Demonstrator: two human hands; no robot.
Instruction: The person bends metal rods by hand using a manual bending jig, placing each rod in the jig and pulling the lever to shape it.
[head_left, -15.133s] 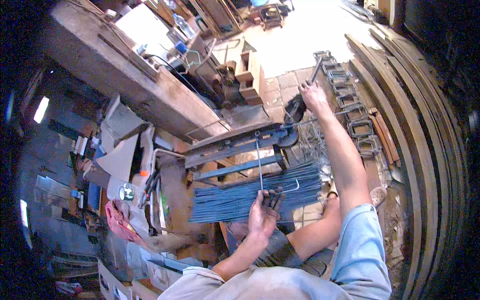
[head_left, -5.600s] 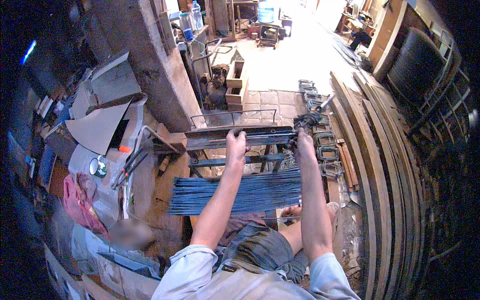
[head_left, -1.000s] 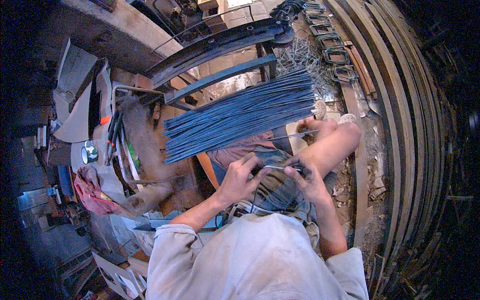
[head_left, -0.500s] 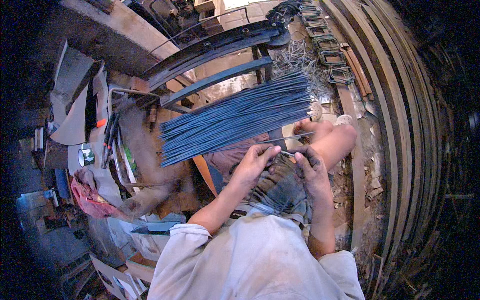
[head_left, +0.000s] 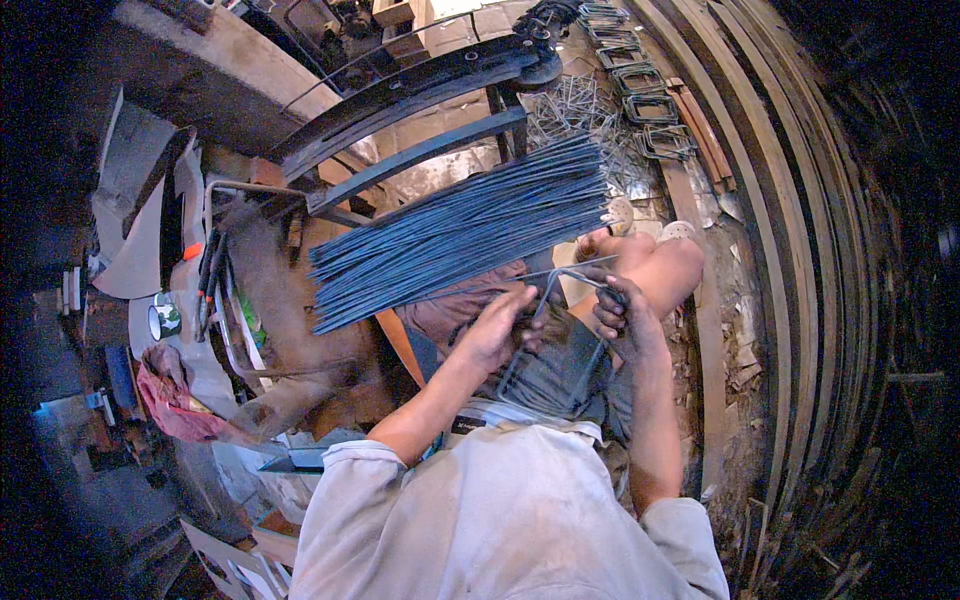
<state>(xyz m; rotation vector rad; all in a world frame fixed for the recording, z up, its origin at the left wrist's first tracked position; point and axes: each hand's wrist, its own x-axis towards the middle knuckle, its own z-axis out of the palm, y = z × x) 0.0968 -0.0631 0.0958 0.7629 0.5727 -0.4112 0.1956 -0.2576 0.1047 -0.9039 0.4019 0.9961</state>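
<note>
A thin steel rod bent into a rectangular stirrup (head_left: pixel 567 271) is upright over my lap. My right hand (head_left: pixel 632 318) is closed around its upper right corner, the fingers curled. My left hand (head_left: pixel 502 328) is by the stirrup's left side, fingers stretched and apart, slightly blurred; whether they touch the rod is hard to see. Just beyond my hands, a thick bundle of straight dark steel rods (head_left: pixel 460 232) lies slantwise across my left leg.
A dark metal bench frame (head_left: pixel 420 165) stands behind the rods. Finished rectangular stirrups (head_left: pixel 665 143) lie in a row at the far right, beside loose wire pieces (head_left: pixel 575 108). Long timber strips (head_left: pixel 775 230) run along the right. Pliers-like handles (head_left: pixel 210 265) and a patterned mug (head_left: pixel 165 316) are at the left.
The stirrup has swung up into view between my hands. My left fingers have opened away from the pinch on the rod, while my right hand has closed on the stirrup's corner.
</note>
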